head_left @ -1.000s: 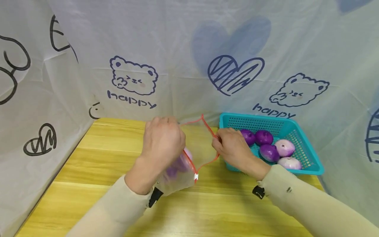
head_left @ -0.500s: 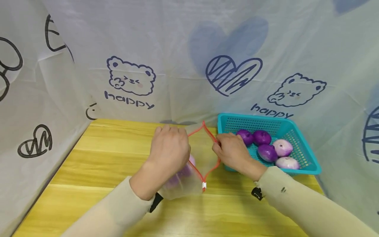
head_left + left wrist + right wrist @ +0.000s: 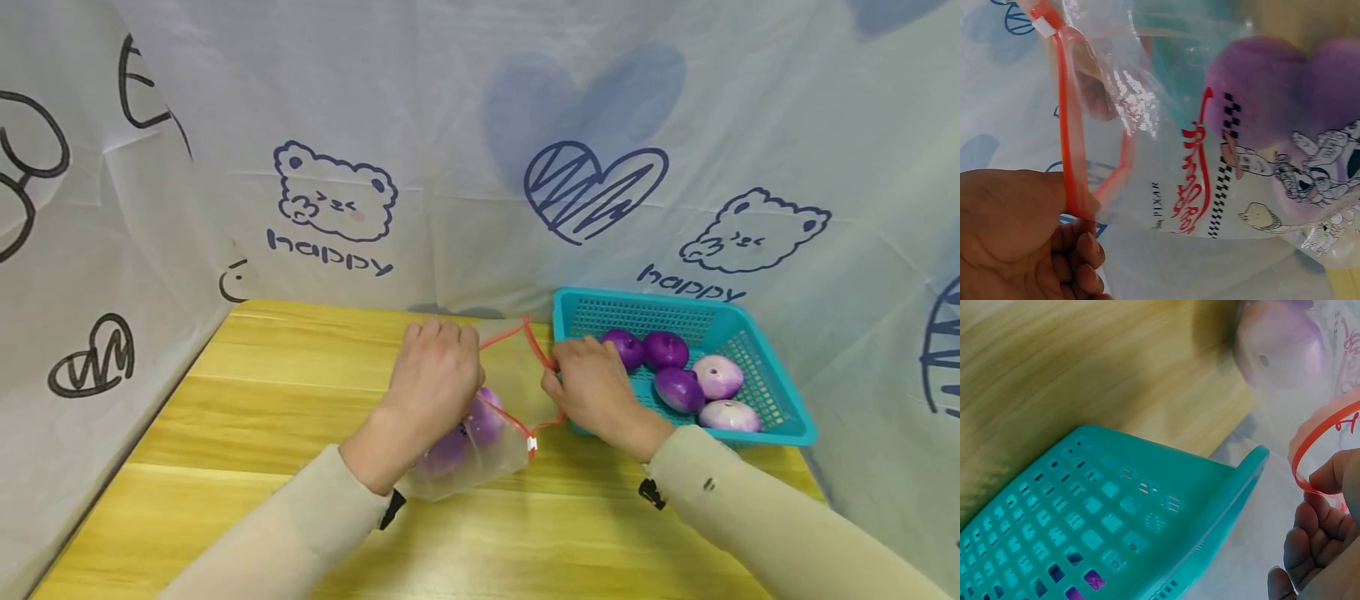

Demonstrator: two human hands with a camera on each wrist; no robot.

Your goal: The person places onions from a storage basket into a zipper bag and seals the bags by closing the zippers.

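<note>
A clear slider zip bag (image 3: 480, 477) with a red zipper hangs between both hands, its mouth spread. My left hand (image 3: 437, 371) pinches the left side of the zipper rim, and the right hand (image 3: 596, 387) pinches the opposite side. The white slider (image 3: 532, 444) sits at the near corner of the mouth. Several purple onions (image 3: 1254, 87) lie inside the bag, seen through the plastic in the left wrist view. Red lettering and cartoon figures (image 3: 1310, 169) are printed on the bag. In the head view, the hands cover parts of the rim.
A teal perforated basket (image 3: 783, 375) stands on the right, just beyond the right hand, with several purple and pale onions (image 3: 678, 389) in it. Below lies a wooden table (image 3: 247, 417). White printed cloth (image 3: 465, 100) hangs behind and at the sides.
My left hand and the bag have shifted slightly right and down. The right hand has dropped a little, still gripping the rim. The mouth has narrowed slightly and the onions inside have shifted.
</note>
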